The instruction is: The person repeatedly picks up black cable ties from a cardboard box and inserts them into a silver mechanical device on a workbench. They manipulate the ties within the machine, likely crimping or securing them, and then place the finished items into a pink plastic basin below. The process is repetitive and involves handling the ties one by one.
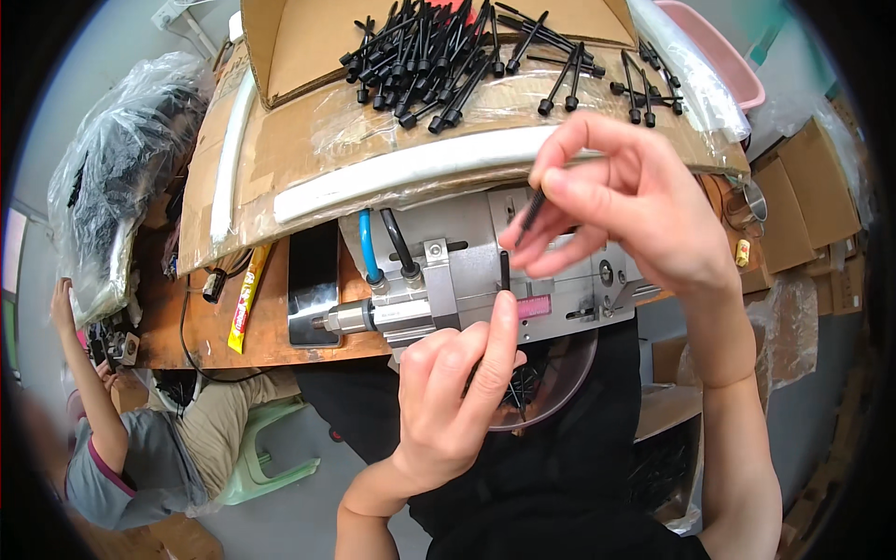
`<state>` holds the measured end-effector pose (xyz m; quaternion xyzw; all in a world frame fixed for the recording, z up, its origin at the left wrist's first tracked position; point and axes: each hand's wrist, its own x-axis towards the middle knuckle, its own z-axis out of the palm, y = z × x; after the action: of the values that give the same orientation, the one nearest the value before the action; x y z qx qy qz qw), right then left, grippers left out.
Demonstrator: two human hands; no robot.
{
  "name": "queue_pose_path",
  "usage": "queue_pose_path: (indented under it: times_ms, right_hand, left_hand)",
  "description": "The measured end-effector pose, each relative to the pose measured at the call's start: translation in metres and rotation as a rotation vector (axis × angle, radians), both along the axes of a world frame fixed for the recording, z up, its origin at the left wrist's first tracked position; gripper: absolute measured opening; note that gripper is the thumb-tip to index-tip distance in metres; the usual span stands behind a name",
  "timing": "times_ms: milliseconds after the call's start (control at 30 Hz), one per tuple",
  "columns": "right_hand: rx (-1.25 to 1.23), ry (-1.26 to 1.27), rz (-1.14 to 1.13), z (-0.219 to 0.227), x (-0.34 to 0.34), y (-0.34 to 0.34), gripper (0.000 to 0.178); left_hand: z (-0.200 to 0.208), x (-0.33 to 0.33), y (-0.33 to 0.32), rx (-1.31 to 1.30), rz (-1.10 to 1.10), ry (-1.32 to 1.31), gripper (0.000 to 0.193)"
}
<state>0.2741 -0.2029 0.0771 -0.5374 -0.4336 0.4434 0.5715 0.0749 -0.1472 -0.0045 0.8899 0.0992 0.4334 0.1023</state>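
My right hand (607, 201) is raised over the metal fixture (476, 238), its thumb and index finger pinching a short black rod (531, 213). The other fingers are loosely curved, and most of the rod's upper end is hidden in the pinch. A second black rod (505, 271) stands roughly upright at the fixture. Just below its lower end is the stretched index fingertip of my left hand (453, 401); I cannot tell whether they touch. That hand's remaining fingers are curled, with nothing visible in them. A pink patterned block (534, 306) is set into the fixture beside this fingertip.
Black stemmed parts with thick heads (425, 65) are piled on the cardboard (327, 140) behind the fixture. Blue (367, 245) and black hoses enter a cylinder. A phone-like black slab (314, 289) and yellow packet (246, 303) lie left. Another person (131, 448) sits at far left.
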Motion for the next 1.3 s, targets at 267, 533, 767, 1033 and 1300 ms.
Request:
queue_pose_path:
  times_ms: [267,533,767,1033,1300]
  right_hand:
    - [-0.014,0.213,-0.087,-0.009,0.0,-0.027,0.014]
    - [0.005,0.133,-0.111,-0.008,0.002,-0.035,0.014]
    - [-0.046,0.057,-0.055,-0.001,0.005,-0.037,0.012]
    - [-0.048,-0.064,0.157,0.012,0.01,-0.04,0.006]
    - [0.077,-0.41,-0.224,-0.028,0.004,-0.047,0.023]
  left_hand:
    - [0.0,0.008,-0.009,0.105,-0.011,0.061,0.051]
    - [0.003,0.01,-0.011,0.183,-0.019,0.137,0.054]
    - [0.006,0.006,-0.011,0.096,-0.104,0.144,0.054]
    - [0.013,-0.008,-0.012,-0.401,-0.399,0.107,0.062]
    - [-0.031,0.0,-0.044,-0.235,-0.051,0.283,0.066]
